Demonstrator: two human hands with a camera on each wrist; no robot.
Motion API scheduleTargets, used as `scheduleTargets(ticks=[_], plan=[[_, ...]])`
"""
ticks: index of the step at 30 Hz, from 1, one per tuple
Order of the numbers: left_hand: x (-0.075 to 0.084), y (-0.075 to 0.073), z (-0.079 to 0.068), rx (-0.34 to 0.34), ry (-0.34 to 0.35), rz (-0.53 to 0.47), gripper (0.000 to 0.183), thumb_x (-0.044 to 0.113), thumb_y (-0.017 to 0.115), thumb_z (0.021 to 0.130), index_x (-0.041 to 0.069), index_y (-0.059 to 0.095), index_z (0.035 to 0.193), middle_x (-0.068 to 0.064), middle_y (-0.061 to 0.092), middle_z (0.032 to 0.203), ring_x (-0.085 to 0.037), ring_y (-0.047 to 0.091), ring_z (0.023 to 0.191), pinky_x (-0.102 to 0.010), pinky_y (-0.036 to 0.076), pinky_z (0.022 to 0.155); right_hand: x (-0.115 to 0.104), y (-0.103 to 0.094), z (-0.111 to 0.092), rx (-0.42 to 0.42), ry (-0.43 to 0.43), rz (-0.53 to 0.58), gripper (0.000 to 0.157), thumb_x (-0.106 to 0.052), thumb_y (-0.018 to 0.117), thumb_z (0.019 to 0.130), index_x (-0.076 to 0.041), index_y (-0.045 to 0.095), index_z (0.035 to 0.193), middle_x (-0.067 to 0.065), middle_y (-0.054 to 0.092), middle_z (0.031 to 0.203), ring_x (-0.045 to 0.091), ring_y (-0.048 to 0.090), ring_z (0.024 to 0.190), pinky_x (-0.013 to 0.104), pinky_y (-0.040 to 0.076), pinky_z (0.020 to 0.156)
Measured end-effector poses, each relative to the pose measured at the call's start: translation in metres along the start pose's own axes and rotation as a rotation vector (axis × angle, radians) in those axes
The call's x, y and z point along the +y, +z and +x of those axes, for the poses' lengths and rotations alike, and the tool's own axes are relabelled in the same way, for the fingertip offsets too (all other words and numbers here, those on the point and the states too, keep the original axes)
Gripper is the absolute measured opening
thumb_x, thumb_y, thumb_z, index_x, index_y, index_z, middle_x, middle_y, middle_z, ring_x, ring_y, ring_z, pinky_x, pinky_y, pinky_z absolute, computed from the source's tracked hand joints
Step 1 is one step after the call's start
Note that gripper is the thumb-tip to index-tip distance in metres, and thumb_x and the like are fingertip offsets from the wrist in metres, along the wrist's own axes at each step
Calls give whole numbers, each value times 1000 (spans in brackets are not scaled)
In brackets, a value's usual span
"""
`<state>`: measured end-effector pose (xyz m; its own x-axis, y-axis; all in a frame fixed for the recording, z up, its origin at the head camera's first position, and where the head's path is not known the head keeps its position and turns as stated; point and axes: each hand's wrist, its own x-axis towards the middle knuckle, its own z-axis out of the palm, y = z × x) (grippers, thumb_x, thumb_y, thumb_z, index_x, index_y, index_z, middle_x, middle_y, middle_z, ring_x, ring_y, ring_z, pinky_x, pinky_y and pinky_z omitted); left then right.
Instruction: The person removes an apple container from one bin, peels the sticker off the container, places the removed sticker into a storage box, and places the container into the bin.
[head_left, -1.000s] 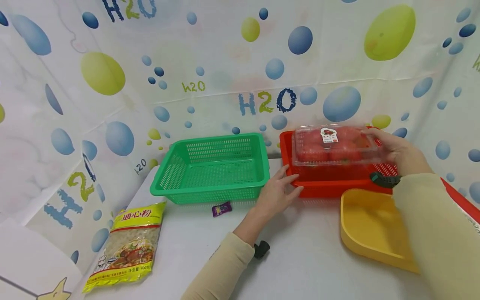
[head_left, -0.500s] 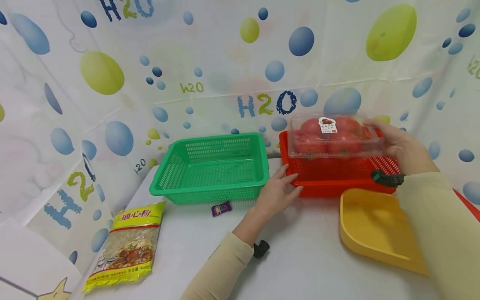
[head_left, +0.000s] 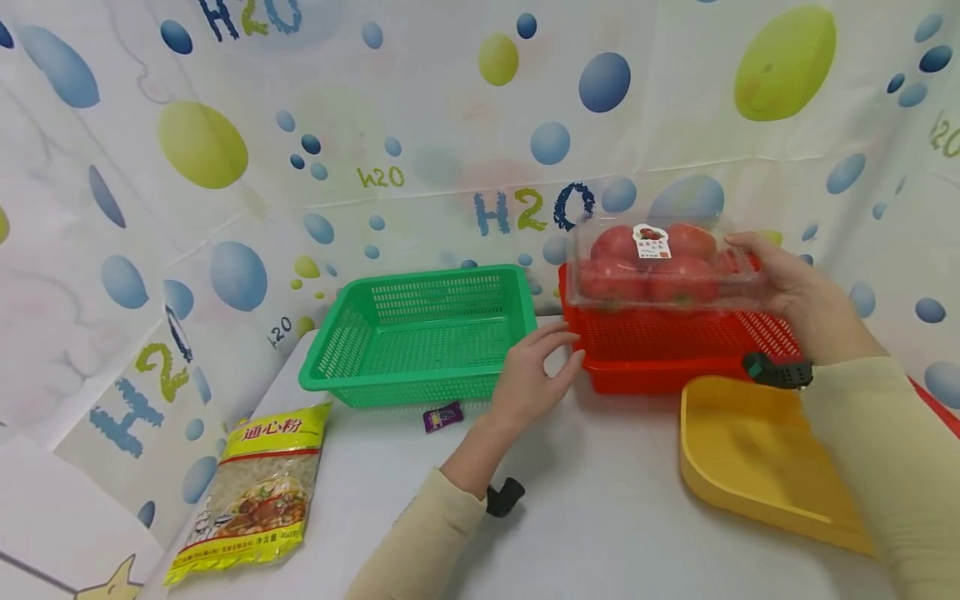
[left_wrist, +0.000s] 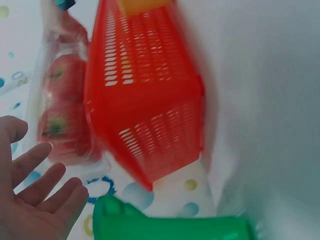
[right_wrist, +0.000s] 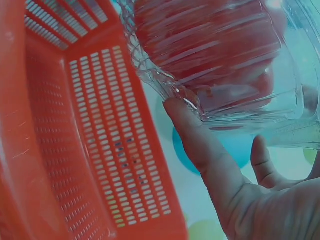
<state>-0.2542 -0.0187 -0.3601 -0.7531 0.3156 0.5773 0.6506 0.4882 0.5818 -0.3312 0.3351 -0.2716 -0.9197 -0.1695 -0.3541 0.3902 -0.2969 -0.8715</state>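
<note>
Several red tomatoes sit in a clear plastic box [head_left: 663, 271] with a white label, raised above the red basket [head_left: 645, 377]. My right hand [head_left: 795, 287] grips the box by its right end. In the right wrist view the thumb [right_wrist: 192, 132] presses on the clear plastic [right_wrist: 220, 107]. The left hand [head_left: 528, 379] is spread between the green basket [head_left: 420, 382] and the red one, its fingertips near the red basket's left rim. In the left wrist view that hand [left_wrist: 40, 195] has nothing in its fingers, and the tomato box [left_wrist: 65, 105] hangs beyond them.
A yellow tray [head_left: 750, 458] stands in front of the red basket, partly under my right sleeve. A small purple packet [head_left: 442, 417] lies before the green basket. At the left rests a yellow bag of pasta [head_left: 258, 492]. A patterned cloth [head_left: 450, 108] hangs behind.
My right hand has raised the tomato box and brought it slightly left. The left hand stayed by the red basket's rim at first, then drew back a little to the left.
</note>
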Motion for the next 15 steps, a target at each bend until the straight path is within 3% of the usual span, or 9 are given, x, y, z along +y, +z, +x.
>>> scheduleTargets(ticks=[8,11,15], plan=[[-8,-24,0,184,101,-135,23,12,67,97,-1,73,115,-11,69,122,-19,62,117,-31,51,97,10,21,-9,-21,2,-14,45,-43,65,97,-29,37,129,-3,63,105,19,63,96,44,57,87],[-12,-30,-1,224,80,-217,21,9,67,97,-2,71,114,-13,68,120,-21,63,115,-36,55,93,13,29,-12,-30,1,6,42,-42,65,97,-29,39,127,-4,63,106,17,62,96,39,58,86],[-18,-35,-5,239,1,-352,25,8,66,97,-1,67,120,-14,67,120,-27,64,113,-43,55,93,20,40,-15,-67,16,57,35,-40,64,99,-28,44,125,-5,65,108,17,61,100,35,57,87]])
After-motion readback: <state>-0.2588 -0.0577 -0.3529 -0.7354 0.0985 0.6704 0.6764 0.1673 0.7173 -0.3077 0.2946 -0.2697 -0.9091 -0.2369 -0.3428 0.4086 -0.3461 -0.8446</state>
